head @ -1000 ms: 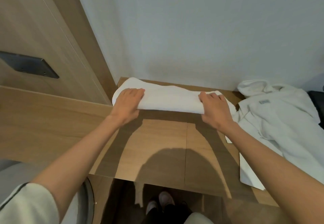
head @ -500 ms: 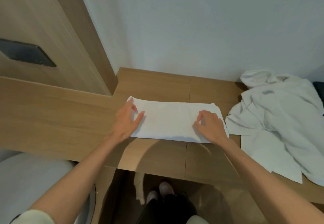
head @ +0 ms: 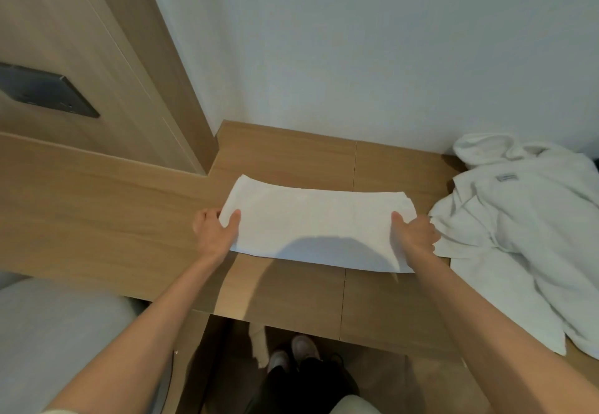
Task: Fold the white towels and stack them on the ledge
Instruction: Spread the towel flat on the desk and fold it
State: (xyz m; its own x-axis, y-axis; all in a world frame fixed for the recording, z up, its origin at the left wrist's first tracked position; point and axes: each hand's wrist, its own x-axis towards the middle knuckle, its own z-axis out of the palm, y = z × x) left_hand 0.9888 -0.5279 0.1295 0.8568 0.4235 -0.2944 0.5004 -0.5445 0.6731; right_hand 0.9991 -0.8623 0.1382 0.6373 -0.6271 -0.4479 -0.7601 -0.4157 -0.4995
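Observation:
A folded white towel (head: pixel 311 219) lies flat as a long rectangle across the wooden ledge (head: pixel 285 151). My left hand (head: pixel 215 230) grips its left end, thumb on top and fingers curled under the edge. My right hand (head: pixel 413 235) grips the right end the same way, thumb on top. A crumpled heap of white towels (head: pixel 525 225) with a small grey label lies on the ledge just right of my right hand.
A white wall rises behind the ledge. A wooden door panel (head: pixel 107 67) with a dark plate (head: pixel 45 93) stands at the left. A white rounded fixture (head: pixel 61 342) sits low at the left. My shoes (head: pixel 291 352) show below the ledge's front edge.
The towel went from a rolled fold near the wall to lying flat nearer the front. My hands shifted from resting on top to gripping its two ends.

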